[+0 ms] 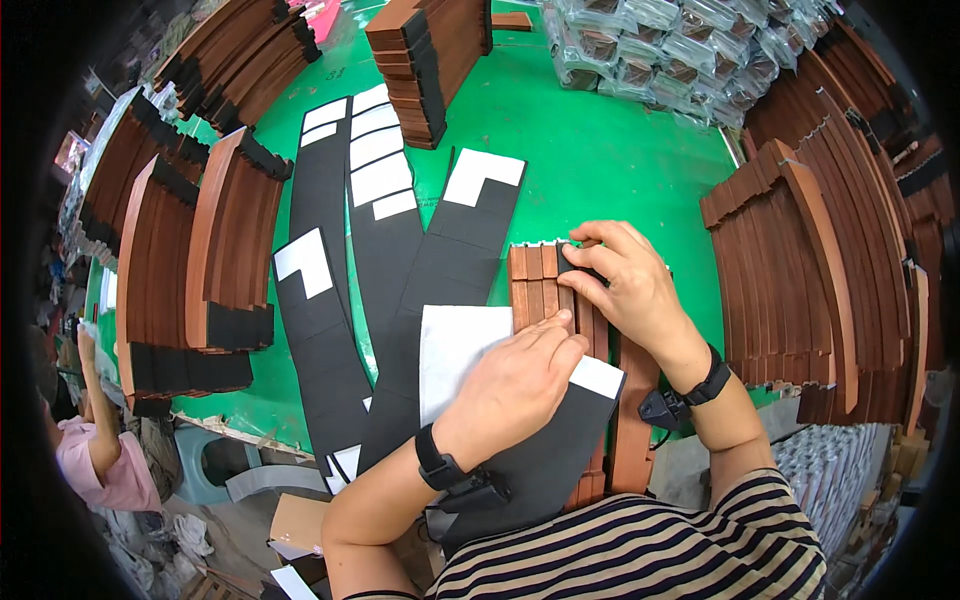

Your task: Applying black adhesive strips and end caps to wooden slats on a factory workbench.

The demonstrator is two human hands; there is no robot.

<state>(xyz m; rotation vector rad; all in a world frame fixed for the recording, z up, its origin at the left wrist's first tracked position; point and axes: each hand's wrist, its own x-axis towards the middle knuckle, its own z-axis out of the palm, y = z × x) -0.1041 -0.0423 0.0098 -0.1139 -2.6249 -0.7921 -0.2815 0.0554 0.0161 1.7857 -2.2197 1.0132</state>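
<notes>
Reddish-brown wooden strips [535, 290] lie side by side in front of me, running toward my body. At their far end my right hand [630, 285] pinches a small black foam piece [567, 262] against a strip, thumb and index finger closed. My left hand [520, 375] has its fingers pressed together on the strips, just nearer; what they hold, if anything, is hidden. Beneath the left wrist lies a black foam sheet [535, 450], scored into pieces. White backing [455, 350] shows beside the left hand, and another white patch [598, 377] lies right of it.
More black foam sheets [350, 330] with white patches spread left over the green table [600, 150]. Stacks of brown strips stand at the left [160, 270], far middle [405, 70] and right [780, 270]. Plastic-wrapped bundles [660, 50] fill the far right. A person in pink [105, 460] is at far left.
</notes>
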